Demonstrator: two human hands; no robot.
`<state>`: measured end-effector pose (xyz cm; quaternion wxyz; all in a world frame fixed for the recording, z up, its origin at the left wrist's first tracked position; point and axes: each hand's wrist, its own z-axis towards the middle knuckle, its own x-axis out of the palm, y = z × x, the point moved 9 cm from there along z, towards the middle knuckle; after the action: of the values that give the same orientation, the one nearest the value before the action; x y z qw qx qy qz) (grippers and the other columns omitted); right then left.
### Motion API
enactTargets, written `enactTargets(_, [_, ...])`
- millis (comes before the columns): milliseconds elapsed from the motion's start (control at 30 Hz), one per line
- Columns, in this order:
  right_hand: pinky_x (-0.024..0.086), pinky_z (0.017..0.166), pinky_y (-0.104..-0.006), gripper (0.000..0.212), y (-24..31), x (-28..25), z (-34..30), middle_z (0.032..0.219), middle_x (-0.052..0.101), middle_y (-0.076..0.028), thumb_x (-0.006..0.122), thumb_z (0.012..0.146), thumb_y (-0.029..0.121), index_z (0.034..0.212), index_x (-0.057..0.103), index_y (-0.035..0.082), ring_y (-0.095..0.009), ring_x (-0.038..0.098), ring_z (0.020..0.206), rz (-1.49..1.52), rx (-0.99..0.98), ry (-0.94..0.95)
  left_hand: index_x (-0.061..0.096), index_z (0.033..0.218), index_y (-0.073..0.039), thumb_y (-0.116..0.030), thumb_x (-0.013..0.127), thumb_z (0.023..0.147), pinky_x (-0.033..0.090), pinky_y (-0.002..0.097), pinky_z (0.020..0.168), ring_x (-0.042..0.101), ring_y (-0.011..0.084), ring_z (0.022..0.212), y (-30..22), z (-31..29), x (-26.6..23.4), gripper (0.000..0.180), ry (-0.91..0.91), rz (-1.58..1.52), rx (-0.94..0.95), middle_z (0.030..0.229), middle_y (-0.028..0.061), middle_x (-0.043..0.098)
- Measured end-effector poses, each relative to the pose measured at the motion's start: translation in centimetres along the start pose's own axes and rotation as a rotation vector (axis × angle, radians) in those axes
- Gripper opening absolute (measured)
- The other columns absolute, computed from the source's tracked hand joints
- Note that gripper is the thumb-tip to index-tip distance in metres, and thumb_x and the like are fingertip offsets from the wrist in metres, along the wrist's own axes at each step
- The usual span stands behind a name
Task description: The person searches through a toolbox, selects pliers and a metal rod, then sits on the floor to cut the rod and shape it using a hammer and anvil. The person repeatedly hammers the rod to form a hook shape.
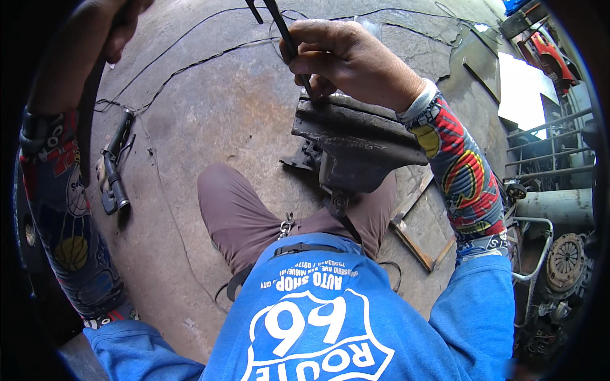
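Observation:
My right hand (pixel 346 60) is closed around a slim dark metal bar (pixel 284 30), fingers pinching its shaft. A short prong branches off the bar's upper part, and its far end runs out of view at the top. The bar's lower end comes down at the jaws of a dark, worn bench vise (pixel 362 130); whether the jaws grip it I cannot tell. The vise stands between my knees. Up at the top left, my left hand (pixel 122 35) is raised, partly cut off by the picture's edge, and its grip is hidden.
A long black power tool (pixel 115 164) lies on the concrete floor at the left. Black cables (pixel 210 54) cross the floor beyond the vise. At the right are an angled metal frame (pixel 416 247), a white sheet (pixel 524 92), metal racks (pixel 553 149) and a round clutch cover (pixel 565 261).

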<state>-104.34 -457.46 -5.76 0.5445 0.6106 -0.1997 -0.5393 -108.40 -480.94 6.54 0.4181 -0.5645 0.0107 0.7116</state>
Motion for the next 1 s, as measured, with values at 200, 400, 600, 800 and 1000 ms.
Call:
enactTargets(200, [0.06, 0.075, -0.0293, 0.02, 0.5, 0.3, -0.4, 0.091, 0.068, -0.003, 0.06, 0.1, 0.006, 0.12, 0.063, 0.005, -0.011, 0.067, 0.083, -0.052, -0.04, 0.003, 0.061, 0.121, -0.007, -0.053, 0.048, 0.104, 0.038, 0.0192, 0.041, 0.041, 0.0054, 0.042, 0.0, -1.1, -0.4, 0.051, -0.063, 0.065, -0.014, 0.065, -0.0005, 0.053])
enactTargets(400, [0.055, 0.069, -0.0266, 0.013, 1.0, 0.5, -0.9, 0.086, 0.066, -0.003, 0.061, 0.1, 0.009, 0.112, 0.064, 0.004, -0.01, 0.064, 0.076, -0.18, -0.096, 0.003, 0.053, 0.142, -0.004, -0.046, 0.057, 0.102, 0.046, 0.02, 0.041, 0.054, 0.0047, 0.048, 2.3, -0.5, -0.6, 0.058, 0.126, -0.055, -0.039, 0.071, 0.0034, 0.061])
enactTargets(600, [0.054, 0.059, -0.0332, 0.016, 2.1, 0.4, -1.1, 0.075, 0.069, -0.013, 0.068, 0.094, 0.01, 0.109, 0.068, 0.007, -0.022, 0.068, 0.063, -0.292, -0.233, -0.076, 0.061, 0.129, -0.001, -0.044, 0.059, 0.101, 0.05, 0.0223, 0.044, 0.062, 0.0064, 0.055, 1.3, -5.9, -1.4, 0.052, -0.123, 0.144, -0.098, 0.073, 0.0045, 0.063])
enactTargets(800, [0.052, 0.062, -0.0282, 0.007, 3.3, 0.9, -1.5, 0.076, 0.063, -0.006, 0.063, 0.099, 0.01, 0.104, 0.063, 0.005, -0.015, 0.063, 0.067, -0.435, -0.383, -0.092, 0.062, 0.122, -0.001, -0.048, 0.056, 0.102, 0.046, 0.0229, 0.046, 0.059, 0.0096, 0.056, -2.7, -6.6, -0.1, 0.052, -0.078, 0.207, -0.12, 0.072, 0.0029, 0.062])
enactTargets(1000, [0.055, 0.068, -0.0409, 0.021, 3.7, 0.9, -1.7, 0.087, 0.072, -0.017, 0.071, 0.091, 0.014, 0.11, 0.066, 0.008, -0.036, 0.071, 0.078, -0.459, -0.397, -0.088, 0.061, 0.131, -0.009, -0.046, 0.052, 0.105, 0.044, 0.0226, 0.049, 0.056, 0.0088, 0.056, -4.2, -7.3, 0.4, 0.047, -0.128, 0.013, -0.228, 0.077, 0.0021, 0.062])
